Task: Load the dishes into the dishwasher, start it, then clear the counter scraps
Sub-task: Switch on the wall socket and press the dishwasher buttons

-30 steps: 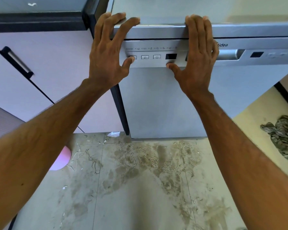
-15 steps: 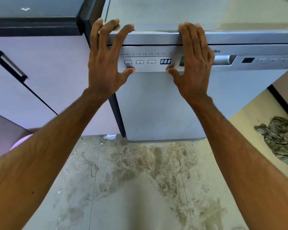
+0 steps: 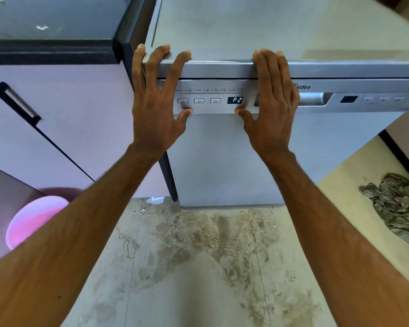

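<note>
Dishwasher [image 3: 222, 161] in silver stood shut in the middle of the head view, beside a pale cabinet [image 3: 57, 109] with a dark bar handle [image 3: 19, 102] at its left. Its control panel [image 3: 210, 100] ran across the top of the door, with three square buttons in a row: the power button [image 3: 182, 101], a button marked P [image 3: 199, 101] and a clock button [image 3: 215, 101]. Right of them the small display [image 3: 235, 100] read P2. Left hand [image 3: 154, 107] lay flat against the panel's left end, fingers spread and hooked over the top edge of the machine, its thumb tip touching the panel just below the power button. Right hand [image 3: 273, 109] lay flat beside the display, fingers close together over the same top edge, thumb resting at the panel's lower edge; it covered part of the door handle [image 3: 314, 100]. Neither hand held anything. Below, the tiled floor [image 3: 198, 267] was smeared with muddy stains. A crumpled rag [image 3: 397, 208] lay at the right, and a pink round object [image 3: 33, 220] showed at the left, partly behind the left forearm.
</note>
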